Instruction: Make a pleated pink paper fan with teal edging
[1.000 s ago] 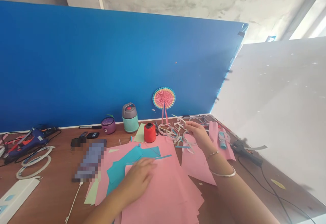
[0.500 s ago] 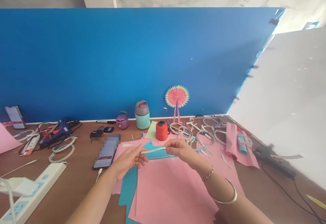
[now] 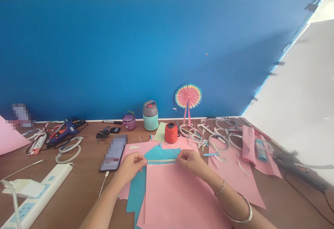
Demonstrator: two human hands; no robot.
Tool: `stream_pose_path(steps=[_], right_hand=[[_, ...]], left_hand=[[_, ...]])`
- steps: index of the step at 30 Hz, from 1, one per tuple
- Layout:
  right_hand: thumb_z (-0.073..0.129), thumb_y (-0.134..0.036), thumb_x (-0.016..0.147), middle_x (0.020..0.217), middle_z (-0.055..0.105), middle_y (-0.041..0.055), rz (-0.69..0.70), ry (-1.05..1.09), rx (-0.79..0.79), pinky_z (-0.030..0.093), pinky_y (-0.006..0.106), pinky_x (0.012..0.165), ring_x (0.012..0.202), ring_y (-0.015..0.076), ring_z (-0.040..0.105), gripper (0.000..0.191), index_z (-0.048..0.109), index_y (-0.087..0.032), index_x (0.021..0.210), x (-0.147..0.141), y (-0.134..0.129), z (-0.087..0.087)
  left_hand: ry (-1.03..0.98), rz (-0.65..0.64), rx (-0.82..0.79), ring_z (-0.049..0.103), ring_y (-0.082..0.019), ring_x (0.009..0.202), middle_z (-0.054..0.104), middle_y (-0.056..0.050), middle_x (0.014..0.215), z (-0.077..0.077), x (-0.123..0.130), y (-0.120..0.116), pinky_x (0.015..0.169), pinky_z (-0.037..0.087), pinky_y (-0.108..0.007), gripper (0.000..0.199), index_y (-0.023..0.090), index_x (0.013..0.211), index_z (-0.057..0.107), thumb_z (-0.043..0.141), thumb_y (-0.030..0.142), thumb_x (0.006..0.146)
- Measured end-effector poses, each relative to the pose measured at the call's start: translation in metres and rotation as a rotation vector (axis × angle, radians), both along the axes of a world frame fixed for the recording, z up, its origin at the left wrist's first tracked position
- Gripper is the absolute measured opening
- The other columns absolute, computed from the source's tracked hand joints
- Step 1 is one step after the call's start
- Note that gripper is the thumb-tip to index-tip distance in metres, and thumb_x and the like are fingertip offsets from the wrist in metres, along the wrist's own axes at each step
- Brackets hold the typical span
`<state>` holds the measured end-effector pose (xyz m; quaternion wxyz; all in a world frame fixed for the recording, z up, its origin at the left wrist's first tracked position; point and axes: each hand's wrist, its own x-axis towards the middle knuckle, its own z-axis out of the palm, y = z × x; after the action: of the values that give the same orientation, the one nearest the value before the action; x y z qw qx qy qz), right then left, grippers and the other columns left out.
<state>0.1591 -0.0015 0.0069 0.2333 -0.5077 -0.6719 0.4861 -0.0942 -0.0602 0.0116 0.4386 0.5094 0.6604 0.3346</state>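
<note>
Between my two hands runs a narrow pale yellow paper strip (image 3: 161, 160). My left hand (image 3: 133, 164) pinches its left end, and my right hand (image 3: 190, 163) pinches the other. The strip lies along the top edge of a large pink paper sheet (image 3: 180, 194), close to a thin blue edge there. Blue paper (image 3: 162, 153) shows just beyond it, and more blue paper sticks out under the pink sheet on the left. A red thread spool (image 3: 171, 134) stands behind my right hand.
Left of my hands lie a phone (image 3: 114, 152), a power strip (image 3: 41, 196) and a blue glue gun (image 3: 64, 132). Farther back stand a teal flask (image 3: 150, 117) and a round pleated paper fan (image 3: 188, 97). Loose white rings (image 3: 219, 142) and pink paper (image 3: 237, 177) are on the right.
The strip has come down from a slant to lie level along the pink sheet's top edge. My left fingers have closed into a pinch on its end. The view has shifted slightly.
</note>
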Motion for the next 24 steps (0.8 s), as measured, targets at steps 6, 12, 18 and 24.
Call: stream_pose_path(steps=[6, 12, 18, 24], right_hand=[[0.049, -0.017, 0.067, 0.076, 0.058, 0.0030, 0.046, -0.168, 0.190, 0.038, 0.024, 0.062, 0.070, 0.0145, 0.049, 0.010, 0.059, -0.016, 0.066, 0.004, 0.003, -0.014], [0.048, -0.014, 0.066, 0.074, 0.058, 0.0036, 0.091, -0.284, 0.274, 0.039, 0.024, 0.066, 0.073, 0.0161, 0.051, 0.010, 0.056, -0.016, 0.063, 0.003, 0.006, -0.030], [0.047, -0.013, 0.064, 0.071, 0.060, 0.0027, 0.057, -0.324, 0.235, 0.038, 0.023, 0.062, 0.069, 0.0149, 0.052, 0.009, 0.053, -0.017, 0.060, -0.001, 0.005, -0.028], [0.049, -0.015, 0.064, 0.076, 0.062, 0.0041, 0.038, -0.351, 0.226, 0.038, 0.023, 0.061, 0.071, 0.0158, 0.054, 0.008, 0.056, -0.017, 0.061, -0.003, 0.006, -0.027]], left_hand=[[0.201, -0.028, 0.105, 0.055, -0.020, 0.077, 0.058, -0.003, 0.081, -0.004, 0.002, 0.001, 0.071, 0.041, -0.030, 0.024, 0.019, 0.065, 0.061, 0.055, 0.042, 0.066], [0.229, -0.075, 0.084, 0.056, -0.020, 0.078, 0.058, -0.003, 0.083, -0.008, 0.006, 0.001, 0.070, 0.042, -0.029, 0.021, 0.019, 0.065, 0.060, 0.049, 0.037, 0.069], [0.264, -0.063, 0.061, 0.056, -0.020, 0.076, 0.057, -0.003, 0.077, -0.014, 0.006, 0.001, 0.069, 0.042, -0.029, 0.017, 0.019, 0.066, 0.058, 0.048, 0.033, 0.068], [0.303, -0.040, 0.049, 0.056, -0.019, 0.074, 0.058, -0.002, 0.077, -0.015, 0.008, 0.003, 0.066, 0.042, -0.028, 0.012, 0.019, 0.064, 0.057, 0.049, 0.028, 0.067]])
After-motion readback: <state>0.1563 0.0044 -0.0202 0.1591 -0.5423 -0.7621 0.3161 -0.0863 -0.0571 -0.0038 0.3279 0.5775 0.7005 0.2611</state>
